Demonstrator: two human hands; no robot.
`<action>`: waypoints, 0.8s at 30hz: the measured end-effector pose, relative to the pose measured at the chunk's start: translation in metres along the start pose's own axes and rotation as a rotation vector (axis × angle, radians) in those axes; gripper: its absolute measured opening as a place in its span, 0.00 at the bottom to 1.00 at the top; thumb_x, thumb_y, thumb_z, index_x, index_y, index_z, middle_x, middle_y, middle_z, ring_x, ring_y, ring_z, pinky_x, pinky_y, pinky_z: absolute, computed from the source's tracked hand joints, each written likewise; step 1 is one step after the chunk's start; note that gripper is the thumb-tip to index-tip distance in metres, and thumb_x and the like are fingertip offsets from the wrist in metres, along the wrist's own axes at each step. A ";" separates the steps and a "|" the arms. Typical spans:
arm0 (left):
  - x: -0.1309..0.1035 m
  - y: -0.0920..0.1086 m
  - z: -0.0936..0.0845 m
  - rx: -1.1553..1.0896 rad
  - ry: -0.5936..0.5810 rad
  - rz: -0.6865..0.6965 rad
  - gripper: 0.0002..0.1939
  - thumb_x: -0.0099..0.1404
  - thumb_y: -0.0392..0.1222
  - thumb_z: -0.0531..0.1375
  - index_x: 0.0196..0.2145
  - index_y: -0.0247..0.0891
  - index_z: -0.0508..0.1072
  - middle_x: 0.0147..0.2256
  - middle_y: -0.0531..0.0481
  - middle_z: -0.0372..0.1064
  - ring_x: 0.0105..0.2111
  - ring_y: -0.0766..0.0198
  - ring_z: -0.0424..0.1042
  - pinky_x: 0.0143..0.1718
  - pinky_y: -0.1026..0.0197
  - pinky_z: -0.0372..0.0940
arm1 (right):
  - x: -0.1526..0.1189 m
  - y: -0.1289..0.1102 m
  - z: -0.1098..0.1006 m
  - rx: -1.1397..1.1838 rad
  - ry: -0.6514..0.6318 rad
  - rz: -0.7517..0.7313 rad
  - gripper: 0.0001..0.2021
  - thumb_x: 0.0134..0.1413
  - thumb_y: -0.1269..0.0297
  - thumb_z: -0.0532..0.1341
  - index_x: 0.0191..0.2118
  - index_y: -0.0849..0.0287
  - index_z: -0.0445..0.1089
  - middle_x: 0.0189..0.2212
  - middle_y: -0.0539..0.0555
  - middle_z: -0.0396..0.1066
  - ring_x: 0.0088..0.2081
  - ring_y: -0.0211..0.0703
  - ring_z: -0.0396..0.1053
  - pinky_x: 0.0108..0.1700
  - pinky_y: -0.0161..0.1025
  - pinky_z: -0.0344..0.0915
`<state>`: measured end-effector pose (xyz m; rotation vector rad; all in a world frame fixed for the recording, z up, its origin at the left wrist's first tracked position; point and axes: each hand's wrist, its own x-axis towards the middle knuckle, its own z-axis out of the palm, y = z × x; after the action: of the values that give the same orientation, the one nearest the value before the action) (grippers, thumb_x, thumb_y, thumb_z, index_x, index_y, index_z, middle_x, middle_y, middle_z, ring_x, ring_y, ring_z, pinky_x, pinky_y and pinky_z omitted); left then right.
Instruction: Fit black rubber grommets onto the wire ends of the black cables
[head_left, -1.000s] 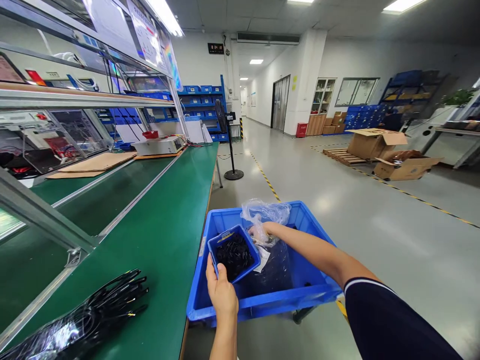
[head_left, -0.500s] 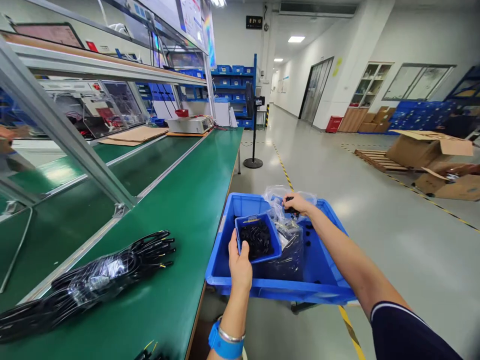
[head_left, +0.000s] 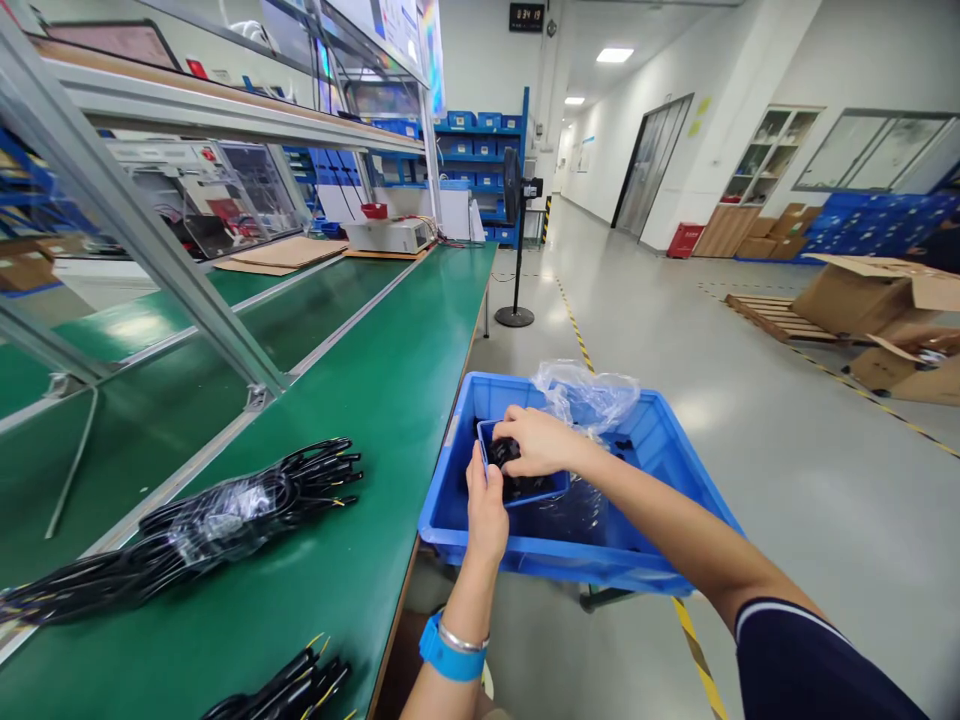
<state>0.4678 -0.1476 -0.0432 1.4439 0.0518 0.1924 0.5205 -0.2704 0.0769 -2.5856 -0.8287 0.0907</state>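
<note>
My left hand (head_left: 487, 505) grips the near left wall of a small blue bin (head_left: 536, 497), its thumb over the rim. Small black parts (head_left: 517, 487) fill the bottom of that bin. Over it, my right hand (head_left: 541, 440) is closed around a clump of black parts (head_left: 504, 451), fingers pointing down into the bin. Both sit within a large blue crate (head_left: 690, 480). A clear plastic bag (head_left: 589, 392) stands up at the crate's far side, its lower part partly hidden behind my right arm. A few loose black pieces lie on the crate's floor.
Left of the crate runs a green workbench (head_left: 405, 370). A plastic-wrapped bundle of black cables (head_left: 240, 515) lies on it, with more cables (head_left: 289, 690) at the near edge. A metal frame post (head_left: 165, 220) slants over the bench. Beyond stands a black fan (head_left: 514, 240).
My right hand has moved left from the plastic bag to the small bin, carrying black parts. My left hand keeps its hold on the bin. The view has shifted slightly.
</note>
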 end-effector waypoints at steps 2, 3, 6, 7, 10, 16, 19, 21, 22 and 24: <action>-0.001 0.000 0.000 -0.002 0.002 -0.002 0.33 0.66 0.59 0.49 0.63 0.39 0.56 0.64 0.43 0.49 0.64 0.56 0.48 0.64 0.55 0.45 | -0.001 -0.001 -0.001 -0.025 -0.066 -0.046 0.23 0.36 0.61 0.72 0.44 0.57 0.73 0.41 0.56 0.67 0.40 0.48 0.67 0.47 0.45 0.61; -0.001 0.000 0.001 -0.003 0.005 -0.003 0.33 0.66 0.59 0.49 0.63 0.39 0.56 0.64 0.43 0.49 0.64 0.56 0.48 0.64 0.56 0.45 | -0.002 0.001 -0.005 -0.029 -0.087 -0.066 0.26 0.35 0.60 0.72 0.46 0.56 0.72 0.43 0.56 0.67 0.41 0.49 0.68 0.48 0.44 0.61; -0.001 0.001 0.001 -0.008 0.021 -0.007 0.32 0.66 0.59 0.50 0.62 0.40 0.57 0.64 0.44 0.51 0.64 0.56 0.48 0.64 0.57 0.44 | -0.004 0.009 -0.017 -0.026 -0.085 -0.090 0.31 0.38 0.60 0.71 0.52 0.56 0.68 0.48 0.57 0.66 0.47 0.51 0.66 0.51 0.44 0.61; 0.000 0.001 0.001 -0.009 0.025 -0.007 0.32 0.66 0.59 0.50 0.62 0.40 0.58 0.63 0.44 0.51 0.64 0.56 0.49 0.64 0.57 0.44 | -0.004 0.010 -0.020 -0.024 -0.075 -0.092 0.31 0.39 0.60 0.71 0.53 0.57 0.68 0.48 0.58 0.67 0.48 0.51 0.66 0.51 0.45 0.60; 0.000 0.002 0.001 -0.010 0.025 0.001 0.31 0.66 0.58 0.51 0.62 0.40 0.57 0.63 0.43 0.52 0.64 0.56 0.49 0.64 0.56 0.45 | -0.006 0.009 -0.019 -0.016 -0.038 -0.101 0.34 0.35 0.61 0.73 0.53 0.60 0.68 0.47 0.60 0.68 0.48 0.54 0.66 0.52 0.49 0.60; -0.002 0.004 0.001 0.002 0.022 0.023 0.31 0.65 0.55 0.53 0.62 0.39 0.58 0.62 0.41 0.53 0.63 0.54 0.51 0.64 0.52 0.45 | -0.011 0.018 -0.025 0.043 0.160 -0.005 0.17 0.51 0.62 0.65 0.48 0.58 0.70 0.43 0.55 0.71 0.44 0.45 0.68 0.48 0.44 0.64; -0.003 0.005 0.001 0.004 0.025 0.037 0.33 0.63 0.52 0.58 0.62 0.39 0.58 0.61 0.41 0.55 0.63 0.54 0.52 0.64 0.54 0.46 | -0.013 0.049 -0.041 0.046 0.235 0.164 0.11 0.60 0.61 0.59 0.44 0.62 0.69 0.40 0.54 0.70 0.40 0.42 0.69 0.44 0.44 0.66; -0.003 0.005 0.002 0.002 0.035 0.043 0.33 0.61 0.50 0.60 0.61 0.39 0.58 0.61 0.42 0.55 0.62 0.54 0.52 0.64 0.55 0.46 | -0.012 0.074 -0.049 0.030 0.262 0.296 0.13 0.63 0.58 0.57 0.46 0.62 0.67 0.43 0.55 0.68 0.42 0.44 0.68 0.45 0.46 0.67; -0.003 0.005 0.002 0.001 0.040 0.045 0.32 0.61 0.49 0.60 0.61 0.39 0.59 0.60 0.42 0.56 0.62 0.54 0.52 0.64 0.56 0.46 | -0.010 0.086 -0.049 0.028 0.245 0.348 0.13 0.63 0.58 0.57 0.47 0.62 0.67 0.44 0.55 0.68 0.42 0.44 0.68 0.44 0.46 0.67; -0.002 0.006 0.002 -0.004 0.046 0.047 0.31 0.61 0.48 0.60 0.60 0.38 0.60 0.60 0.42 0.56 0.62 0.54 0.53 0.64 0.55 0.46 | -0.006 0.103 -0.042 0.041 0.167 0.408 0.13 0.62 0.58 0.58 0.47 0.62 0.67 0.45 0.55 0.67 0.42 0.44 0.68 0.43 0.44 0.69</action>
<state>0.4655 -0.1496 -0.0375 1.4377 0.0552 0.2643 0.5789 -0.3648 0.0722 -2.6412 -0.2304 0.0095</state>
